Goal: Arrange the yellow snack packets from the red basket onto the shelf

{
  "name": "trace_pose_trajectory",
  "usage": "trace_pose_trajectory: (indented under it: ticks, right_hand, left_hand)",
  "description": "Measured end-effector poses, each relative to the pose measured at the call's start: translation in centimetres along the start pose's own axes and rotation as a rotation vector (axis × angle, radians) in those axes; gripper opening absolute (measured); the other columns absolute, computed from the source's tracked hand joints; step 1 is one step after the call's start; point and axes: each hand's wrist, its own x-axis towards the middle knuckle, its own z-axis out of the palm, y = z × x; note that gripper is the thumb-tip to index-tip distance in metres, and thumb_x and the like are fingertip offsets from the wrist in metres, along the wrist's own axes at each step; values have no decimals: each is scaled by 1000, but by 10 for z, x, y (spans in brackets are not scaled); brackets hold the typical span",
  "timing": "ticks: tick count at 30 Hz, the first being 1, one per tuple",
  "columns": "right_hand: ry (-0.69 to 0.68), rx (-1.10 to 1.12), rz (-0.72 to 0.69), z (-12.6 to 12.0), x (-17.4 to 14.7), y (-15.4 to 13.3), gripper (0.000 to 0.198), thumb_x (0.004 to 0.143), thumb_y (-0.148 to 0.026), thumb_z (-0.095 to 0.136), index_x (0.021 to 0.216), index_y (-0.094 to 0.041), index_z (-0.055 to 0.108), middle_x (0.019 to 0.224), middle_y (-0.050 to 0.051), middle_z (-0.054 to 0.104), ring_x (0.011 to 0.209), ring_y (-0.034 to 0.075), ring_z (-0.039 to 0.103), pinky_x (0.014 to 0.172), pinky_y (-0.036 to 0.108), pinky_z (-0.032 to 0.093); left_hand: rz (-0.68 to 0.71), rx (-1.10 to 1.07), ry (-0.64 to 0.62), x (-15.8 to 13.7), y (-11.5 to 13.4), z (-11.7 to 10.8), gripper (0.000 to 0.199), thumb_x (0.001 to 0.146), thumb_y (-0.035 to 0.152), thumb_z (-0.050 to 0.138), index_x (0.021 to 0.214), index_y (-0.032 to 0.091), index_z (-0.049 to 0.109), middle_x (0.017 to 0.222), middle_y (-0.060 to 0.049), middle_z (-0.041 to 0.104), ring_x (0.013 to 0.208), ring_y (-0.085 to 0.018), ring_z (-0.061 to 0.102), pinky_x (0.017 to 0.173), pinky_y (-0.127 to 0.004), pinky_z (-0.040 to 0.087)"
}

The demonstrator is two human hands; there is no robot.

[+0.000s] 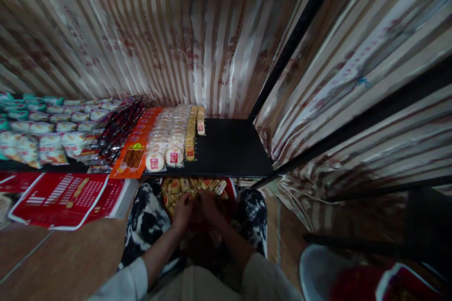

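Note:
Between my knees sits a red container [232,192] full of small gold-wrapped snack packets [173,186]. My left hand [183,208] is over the left middle of the packets, its fingers curled inward. Close beside it, my right hand [207,206] also has bent fingers, down among the packets. What lies between the fingers of either hand is too dark and small to make out. Just beyond the container, a black shelf [229,148] carries a short row of yellow packets [190,138] like those in the container.
Left along the shelf stand round white wrapped cakes [154,162], an orange snack bag [131,153], dark red packets [115,134] and white-and-green bags [52,148]. A red printed sack [67,200] is below. Black poles [296,33] and striped sheeting [176,33] enclose the shelf. A pale basin [310,263] sits lower right.

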Motion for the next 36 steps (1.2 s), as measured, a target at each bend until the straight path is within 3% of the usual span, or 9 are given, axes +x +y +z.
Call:
trace_pose_trajectory:
  ticks: [6, 11, 15, 21, 29, 36]
  right_hand:
    - [51, 248, 6, -45, 0, -23, 22, 79, -18, 50, 100, -20, 56, 86, 3, 67, 76, 16, 62, 69, 27, 49]
    - [150, 417, 17, -70, 8, -30, 27, 76, -18, 52, 103, -21, 54, 92, 3, 68, 82, 16, 65, 76, 28, 52]
    - [211, 453, 19, -84, 21, -29, 27, 76, -19, 53, 102, -23, 56, 91, 2, 69, 82, 16, 66, 77, 29, 54]
    - [276, 518, -25, -99, 52, -24, 27, 75, -23, 56, 102, -21, 57, 92, 4, 69, 80, 16, 66, 76, 30, 55]
    - [376, 372, 4, -116, 109, -19, 29, 77, -20, 53, 106, -22, 57, 92, 4, 68, 78, 15, 65, 75, 29, 54]
    - [464, 261, 7, -112, 164, -18, 33, 76, -20, 53, 108, -21, 57, 100, 5, 65, 89, 18, 63, 84, 34, 50]
  left_hand:
    - [184, -80, 0, -14, 48, -4, 36, 75, 12, 49, 109, 16, 60, 118, -8, 62, 112, -18, 55, 102, -31, 39]
    - [229, -279, -30, -20, 79, -1, 50, 74, 10, 45, 123, 16, 49, 124, -9, 59, 112, -18, 56, 96, -30, 45]
    - [279, -308, -37, -13, 97, 2, 45, 74, 11, 45, 119, 11, 51, 120, -12, 60, 108, -20, 58, 94, -30, 46]
    - [292, -267, -3, 7, 123, 10, 41, 78, 15, 47, 119, 14, 54, 125, -10, 58, 115, -21, 54, 102, -33, 40]
    - [246, -177, 50, 38, 154, 31, 41, 85, 21, 42, 124, 16, 51, 138, -8, 48, 129, -17, 41, 113, -30, 25]
    - [213, -316, -38, 78, 167, 44, 44, 89, 28, 37, 131, 15, 46, 142, -9, 44, 131, -18, 39, 112, -32, 28]
